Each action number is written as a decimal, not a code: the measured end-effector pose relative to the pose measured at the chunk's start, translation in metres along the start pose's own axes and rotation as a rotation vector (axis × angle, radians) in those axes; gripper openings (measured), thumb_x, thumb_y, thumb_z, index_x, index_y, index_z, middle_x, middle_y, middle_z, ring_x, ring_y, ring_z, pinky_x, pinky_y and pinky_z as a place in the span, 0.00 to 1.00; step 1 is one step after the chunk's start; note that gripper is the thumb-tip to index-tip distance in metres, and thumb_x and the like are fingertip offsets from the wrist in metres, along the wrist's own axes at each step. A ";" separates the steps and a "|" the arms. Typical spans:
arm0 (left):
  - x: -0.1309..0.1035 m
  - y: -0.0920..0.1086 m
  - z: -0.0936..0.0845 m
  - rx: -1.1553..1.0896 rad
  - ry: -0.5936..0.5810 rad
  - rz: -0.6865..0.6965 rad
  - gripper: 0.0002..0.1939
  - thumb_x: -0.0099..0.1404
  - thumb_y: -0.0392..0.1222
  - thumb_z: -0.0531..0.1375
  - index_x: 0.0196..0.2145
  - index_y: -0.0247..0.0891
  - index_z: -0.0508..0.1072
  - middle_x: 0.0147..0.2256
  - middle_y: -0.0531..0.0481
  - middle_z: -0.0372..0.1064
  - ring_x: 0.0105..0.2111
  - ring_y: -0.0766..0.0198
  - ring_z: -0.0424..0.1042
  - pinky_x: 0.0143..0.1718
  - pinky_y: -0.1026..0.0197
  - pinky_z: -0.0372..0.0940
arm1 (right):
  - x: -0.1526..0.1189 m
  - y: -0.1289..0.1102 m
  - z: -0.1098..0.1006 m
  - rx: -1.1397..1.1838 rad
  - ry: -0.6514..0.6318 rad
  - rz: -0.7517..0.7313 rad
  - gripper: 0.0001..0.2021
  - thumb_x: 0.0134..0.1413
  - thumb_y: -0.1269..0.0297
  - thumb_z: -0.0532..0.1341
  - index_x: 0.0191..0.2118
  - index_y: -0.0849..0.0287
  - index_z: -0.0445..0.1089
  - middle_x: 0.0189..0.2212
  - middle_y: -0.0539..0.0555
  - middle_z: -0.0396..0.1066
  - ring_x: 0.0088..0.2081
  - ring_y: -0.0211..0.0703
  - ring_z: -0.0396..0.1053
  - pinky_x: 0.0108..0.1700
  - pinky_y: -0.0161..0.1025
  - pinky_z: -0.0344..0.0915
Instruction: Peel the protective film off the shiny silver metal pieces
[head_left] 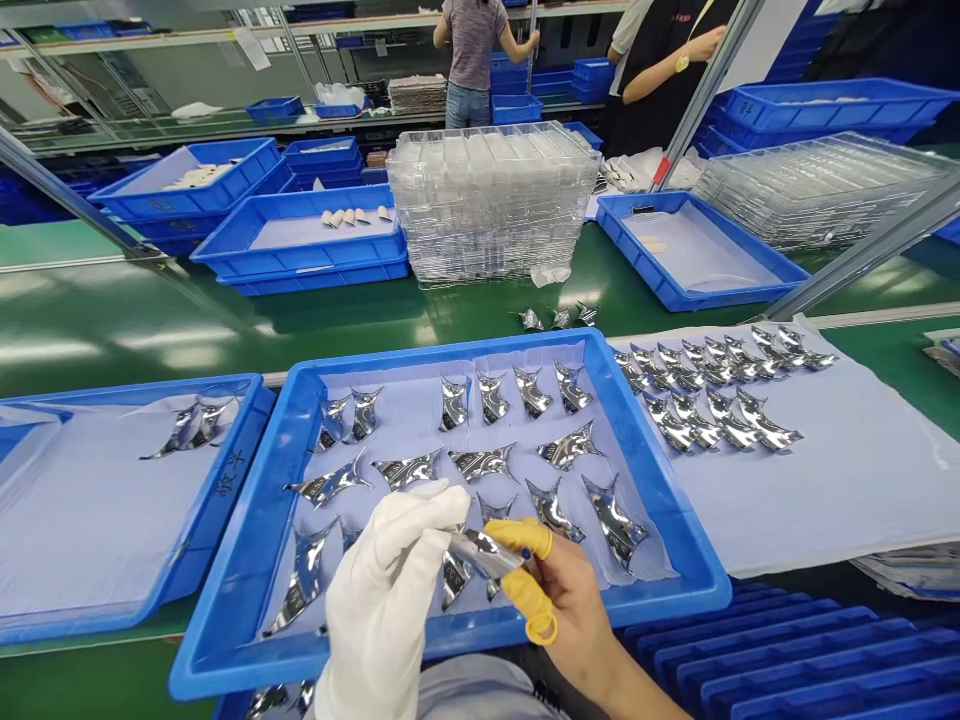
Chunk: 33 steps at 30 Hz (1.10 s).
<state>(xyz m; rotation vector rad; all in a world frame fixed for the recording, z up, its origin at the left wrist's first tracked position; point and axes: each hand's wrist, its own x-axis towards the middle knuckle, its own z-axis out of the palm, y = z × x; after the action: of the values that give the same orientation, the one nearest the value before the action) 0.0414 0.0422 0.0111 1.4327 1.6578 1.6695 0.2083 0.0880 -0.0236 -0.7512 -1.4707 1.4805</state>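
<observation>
A shiny, curved metal part (486, 553) is held between both hands above a blue tray (247, 560). My left hand (390, 590), in a white glove, pinches its left end between thumb and fingers. At the other end, my right hand (566, 590) grips it with thumb and forefinger, both in yellow finger cots. The lined tray below bears several similar chrome parts with pointed corners, among them one (616, 520) right of my right hand and one (304, 575) left of my left hand. My hands hide some of the parts beneath them.
More metal parts lie in rows on a white cloth (840, 480) at the right. Left stands another lined tray (90, 520) with a few parts. Stacked clear plastic trays (491, 210) rise behind. Blue trays (810, 660) are stacked at lower right. Two people (472, 50) stand beyond the bench.
</observation>
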 end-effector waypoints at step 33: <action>0.010 -0.010 0.004 -0.195 0.129 -0.370 0.08 0.66 0.48 0.68 0.41 0.47 0.84 0.41 0.52 0.83 0.51 0.57 0.77 0.65 0.50 0.63 | 0.010 -0.024 0.004 -0.655 0.048 -0.623 0.06 0.70 0.71 0.58 0.42 0.59 0.72 0.30 0.54 0.81 0.30 0.40 0.79 0.34 0.34 0.73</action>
<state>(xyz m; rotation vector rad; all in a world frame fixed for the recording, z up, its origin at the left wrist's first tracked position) 0.0368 0.0548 0.0055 0.8813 1.6521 1.6783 0.2048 0.0923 0.0016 -0.6018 -1.9455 0.5043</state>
